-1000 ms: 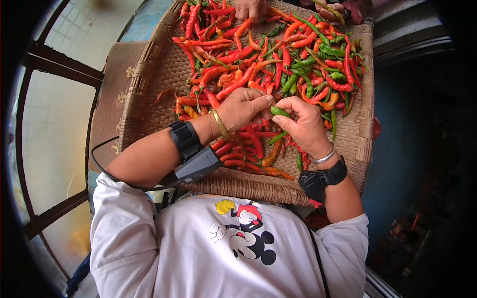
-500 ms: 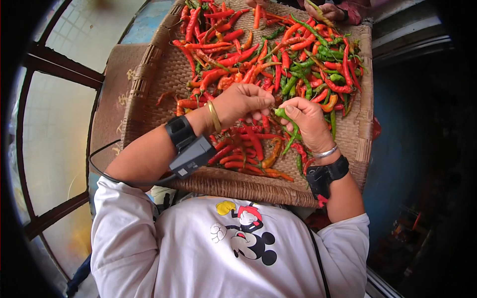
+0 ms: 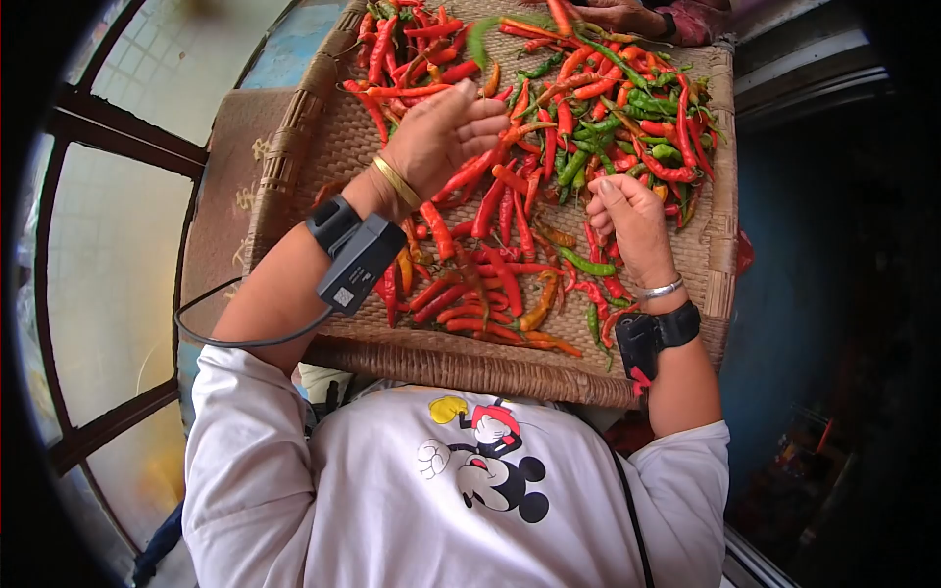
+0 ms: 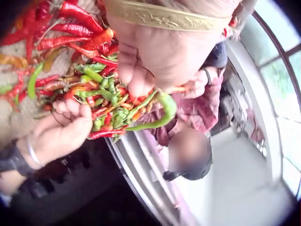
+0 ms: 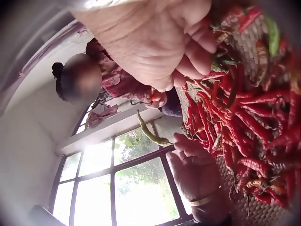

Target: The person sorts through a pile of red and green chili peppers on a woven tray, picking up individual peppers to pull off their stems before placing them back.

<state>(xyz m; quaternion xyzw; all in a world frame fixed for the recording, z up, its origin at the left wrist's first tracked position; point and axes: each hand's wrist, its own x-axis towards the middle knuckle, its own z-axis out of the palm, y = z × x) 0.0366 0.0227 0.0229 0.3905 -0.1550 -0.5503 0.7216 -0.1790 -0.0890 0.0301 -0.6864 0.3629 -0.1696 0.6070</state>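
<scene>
My left hand [image 3: 446, 142] is over the left middle of the woven tray, palm turned inward and fingers nearly straight. A motion-blurred green chili pepper [image 3: 482, 41] is just past its thumb; in the left wrist view the curved green pepper [image 4: 162, 113] has its stem end by the fingertips. My right hand [image 3: 632, 220] is above the tray's right part, with fingers curled and the thumb against them. No pepper shows in it. Below that hand lies another green chili pepper [image 3: 588, 263]. Red chili peppers [image 3: 505, 279] cover the tray's near middle.
The woven tray [image 3: 461, 367] has a thick raised rim. Mixed red and green peppers [image 3: 598, 137] heap at its far right. Across from me another person's hand [image 3: 622, 17] is at the far edge. A framed window [image 3: 108, 265] stands on the left.
My left hand has moved up and left, away from the right hand, and its fingers have spread. The right hand no longer shows the green pepper it held and has shifted slightly right.
</scene>
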